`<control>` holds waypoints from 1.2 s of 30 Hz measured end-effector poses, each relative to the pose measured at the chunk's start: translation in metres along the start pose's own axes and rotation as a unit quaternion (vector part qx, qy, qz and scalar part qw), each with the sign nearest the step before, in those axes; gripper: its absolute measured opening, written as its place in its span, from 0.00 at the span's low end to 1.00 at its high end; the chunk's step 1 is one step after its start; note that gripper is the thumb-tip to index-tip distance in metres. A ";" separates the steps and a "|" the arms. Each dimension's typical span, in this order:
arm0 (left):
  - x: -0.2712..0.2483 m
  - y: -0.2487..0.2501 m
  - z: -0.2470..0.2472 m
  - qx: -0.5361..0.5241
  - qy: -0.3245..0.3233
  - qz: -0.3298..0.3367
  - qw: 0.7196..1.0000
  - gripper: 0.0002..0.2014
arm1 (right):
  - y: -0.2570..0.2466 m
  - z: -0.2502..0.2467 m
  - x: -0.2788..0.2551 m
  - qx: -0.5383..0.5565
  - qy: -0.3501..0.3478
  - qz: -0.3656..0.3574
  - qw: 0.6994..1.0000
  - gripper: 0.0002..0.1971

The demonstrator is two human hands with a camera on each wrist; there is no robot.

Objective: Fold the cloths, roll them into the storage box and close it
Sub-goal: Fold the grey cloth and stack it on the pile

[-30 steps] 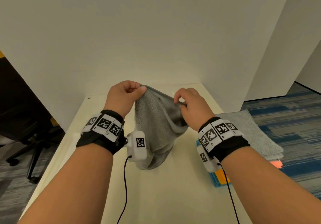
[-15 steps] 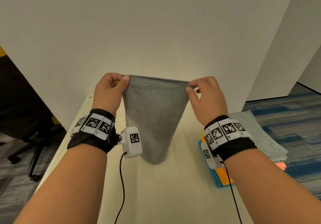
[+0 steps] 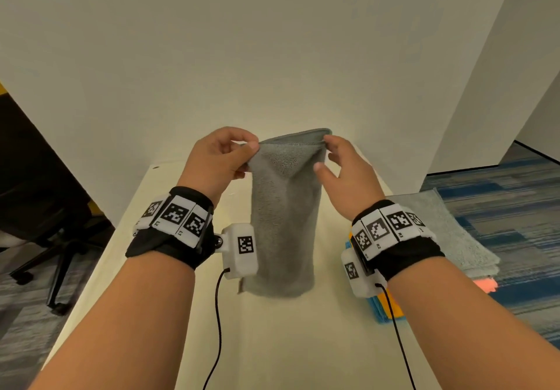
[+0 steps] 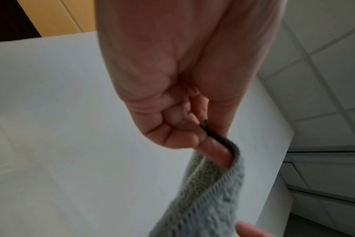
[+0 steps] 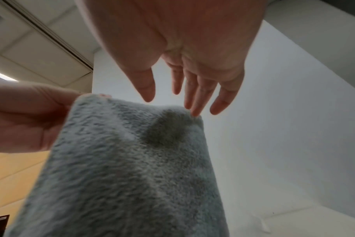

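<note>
A grey terry cloth (image 3: 285, 217) hangs upright in front of me, its lower end resting on the white table (image 3: 272, 344). My left hand (image 3: 248, 150) pinches the cloth's top left corner between thumb and forefinger; the left wrist view shows that pinch (image 4: 213, 141) on the hemmed edge of the cloth (image 4: 203, 192). My right hand (image 3: 322, 153) is spread at the top right corner. Its fingers (image 5: 195, 112) are straight, and one tip just touches the cloth (image 5: 132, 176). No storage box is in view.
A stack of folded cloths (image 3: 439, 232) lies at the table's right edge, grey on top with orange and blue edges (image 3: 388, 308) below. White partition walls close the back and right. An office chair (image 3: 45, 238) stands on the carpet to the left.
The hands have come closer together, so the cloth's top edge is no longer stretched wide. My right hand has let go of its pinch and straightened its fingers. The left hand keeps its pinch.
</note>
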State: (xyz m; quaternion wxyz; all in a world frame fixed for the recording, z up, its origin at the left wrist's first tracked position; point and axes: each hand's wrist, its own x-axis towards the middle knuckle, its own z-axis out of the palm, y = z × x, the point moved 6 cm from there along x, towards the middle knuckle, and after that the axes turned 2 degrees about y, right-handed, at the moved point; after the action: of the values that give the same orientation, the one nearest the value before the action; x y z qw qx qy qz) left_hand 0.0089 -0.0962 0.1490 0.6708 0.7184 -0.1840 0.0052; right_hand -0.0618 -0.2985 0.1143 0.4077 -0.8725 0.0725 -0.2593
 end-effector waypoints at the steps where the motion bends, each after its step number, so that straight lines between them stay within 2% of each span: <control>1: -0.001 -0.001 0.003 -0.002 0.000 -0.014 1.000 0.04 | -0.002 0.004 -0.001 0.002 -0.009 -0.004 1.000 0.25; 3: -0.003 -0.002 0.009 -0.021 -0.006 -0.039 0.999 0.05 | -0.008 0.009 -0.003 0.015 -0.012 -0.017 1.000 0.23; 8: -0.007 0.003 0.017 -0.067 -0.042 -0.061 0.995 0.08 | -0.019 0.010 -0.007 0.047 -0.004 -0.043 0.998 0.08; 11: -0.008 0.007 0.023 -0.077 -0.059 -0.052 0.994 0.12 | -0.023 0.015 -0.010 0.071 -0.027 -0.047 0.996 0.11; 14: -0.008 0.012 0.025 -0.045 -0.067 -0.016 0.997 0.15 | -0.024 0.018 -0.010 0.042 -0.037 -0.045 0.997 0.16; 17: -0.008 0.018 0.027 -0.004 -0.059 0.030 0.998 0.13 | -0.022 0.015 -0.008 0.002 -0.020 -0.045 0.999 0.13; 20: -0.006 0.022 0.024 0.023 -0.024 0.065 0.997 0.11 | -0.019 0.015 -0.007 -0.018 -0.025 -0.044 0.999 0.10; 25: 0.000 0.021 0.006 0.024 0.065 0.086 0.994 0.07 | -0.003 0.022 -0.009 -0.092 -0.075 -0.031 0.992 0.11; 36: 0.008 0.005 -0.051 0.008 0.242 0.061 0.968 0.03 | 0.049 0.037 -0.018 -0.226 -0.171 0.088 0.955 0.14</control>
State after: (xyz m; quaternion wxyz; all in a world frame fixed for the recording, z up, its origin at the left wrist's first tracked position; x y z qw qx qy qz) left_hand 0.0270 -0.0486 0.1607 0.6879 0.6886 -0.0595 0.2215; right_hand -0.0539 -0.2999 0.0512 0.2274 -0.9633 0.1350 -0.0462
